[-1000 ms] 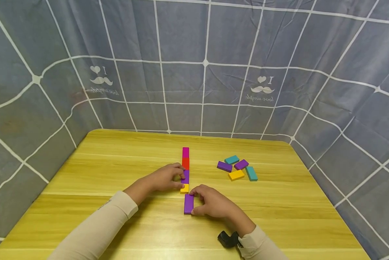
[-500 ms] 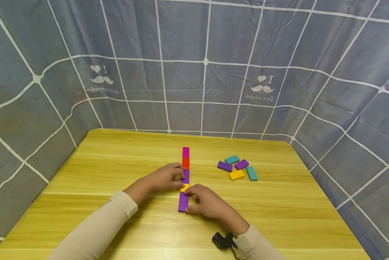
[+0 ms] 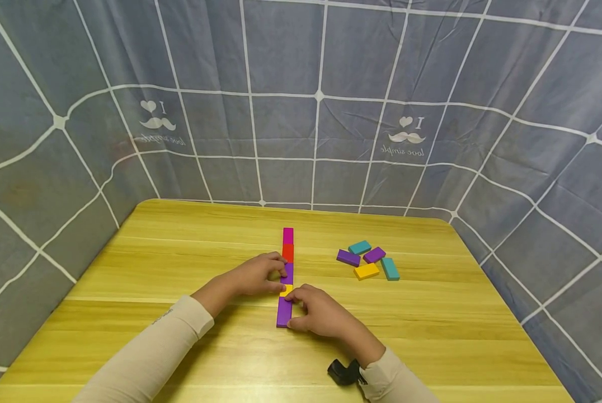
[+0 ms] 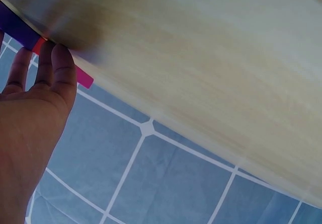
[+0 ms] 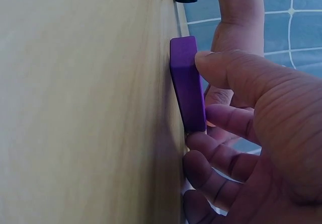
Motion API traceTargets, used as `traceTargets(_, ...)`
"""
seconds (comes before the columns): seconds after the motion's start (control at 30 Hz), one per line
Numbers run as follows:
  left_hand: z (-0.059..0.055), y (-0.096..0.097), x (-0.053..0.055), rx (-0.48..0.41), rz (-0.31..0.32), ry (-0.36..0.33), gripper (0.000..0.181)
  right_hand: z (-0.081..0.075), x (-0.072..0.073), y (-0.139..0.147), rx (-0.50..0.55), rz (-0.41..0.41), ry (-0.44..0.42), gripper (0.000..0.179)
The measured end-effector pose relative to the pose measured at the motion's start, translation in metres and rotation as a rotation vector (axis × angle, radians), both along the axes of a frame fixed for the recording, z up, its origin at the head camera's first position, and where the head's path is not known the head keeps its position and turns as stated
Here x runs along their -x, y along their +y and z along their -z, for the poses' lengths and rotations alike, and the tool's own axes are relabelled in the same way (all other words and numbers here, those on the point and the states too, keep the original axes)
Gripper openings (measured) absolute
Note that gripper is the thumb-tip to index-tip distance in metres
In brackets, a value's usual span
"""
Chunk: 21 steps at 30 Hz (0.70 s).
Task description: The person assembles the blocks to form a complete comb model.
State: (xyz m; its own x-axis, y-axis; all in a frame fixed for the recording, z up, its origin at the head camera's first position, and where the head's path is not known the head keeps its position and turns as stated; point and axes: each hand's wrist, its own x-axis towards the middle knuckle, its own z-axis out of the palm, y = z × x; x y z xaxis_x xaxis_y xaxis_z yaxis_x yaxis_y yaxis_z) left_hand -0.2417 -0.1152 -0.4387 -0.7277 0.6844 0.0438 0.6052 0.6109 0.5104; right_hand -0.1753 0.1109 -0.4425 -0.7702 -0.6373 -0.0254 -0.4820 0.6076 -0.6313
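Observation:
A straight row of blocks runs away from me on the table: magenta block point(image 3: 288, 235), red block point(image 3: 288, 253), purple block point(image 3: 288, 273), yellow block point(image 3: 288, 291), and a nearer purple block point(image 3: 283, 313). My left hand point(image 3: 257, 274) lies along the row's left side, fingertips at the red and farther purple blocks, thumb at the yellow one. With thumb and fingers, my right hand point(image 3: 321, 313) holds the nearer purple block from the right. In the right wrist view this block point(image 5: 186, 83) has the thumb near one end and fingers toward the other.
Right of the row lie loose blocks: two teal blocks point(image 3: 390, 269), two purple blocks point(image 3: 348, 258) and a yellow block point(image 3: 366, 272). A black device point(image 3: 343, 373) is at the right wrist. The wooden table point(image 3: 180, 235) ends at a grey gridded curtain point(image 3: 286, 129).
The right hand has moved left and slightly away from me, bringing the nearer purple block up to the yellow block's end, in line with the row. The left hand has stayed in place.

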Motion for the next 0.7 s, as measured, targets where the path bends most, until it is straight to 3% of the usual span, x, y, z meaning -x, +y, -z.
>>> traceTargets(0.7, -0.0047, 0.0008, -0.001, 0.006, -0.005, 0.004, 0.021, -0.0075, 0.001, 0.0007, 0.0, -0.011, -0.029, 0.041)
